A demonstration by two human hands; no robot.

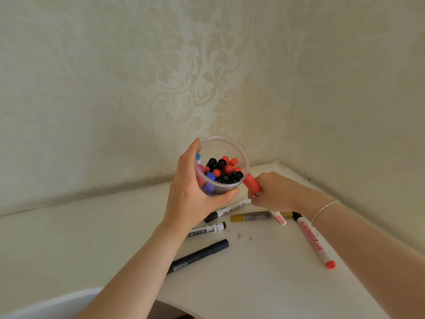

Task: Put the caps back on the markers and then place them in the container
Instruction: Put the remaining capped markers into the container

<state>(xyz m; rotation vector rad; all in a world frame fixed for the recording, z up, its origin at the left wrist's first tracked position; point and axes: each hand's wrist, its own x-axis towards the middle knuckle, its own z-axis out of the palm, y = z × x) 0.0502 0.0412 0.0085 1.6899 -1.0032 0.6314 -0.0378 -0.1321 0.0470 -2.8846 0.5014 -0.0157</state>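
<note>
The red-capped marker is in the right hand, whose fingers curl tight round its middle, just at 3 o'clock from the clear container. It looks light, hard and a bit slippery, so the middle is a good place to hold. The left hand wraps the container, and more markers lie on the white table at 6 o'clock.

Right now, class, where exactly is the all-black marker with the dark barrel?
In the head view, the all-black marker lies on the white table in the lower centre, beside the left forearm, just below the white marker with a black cap.
</note>
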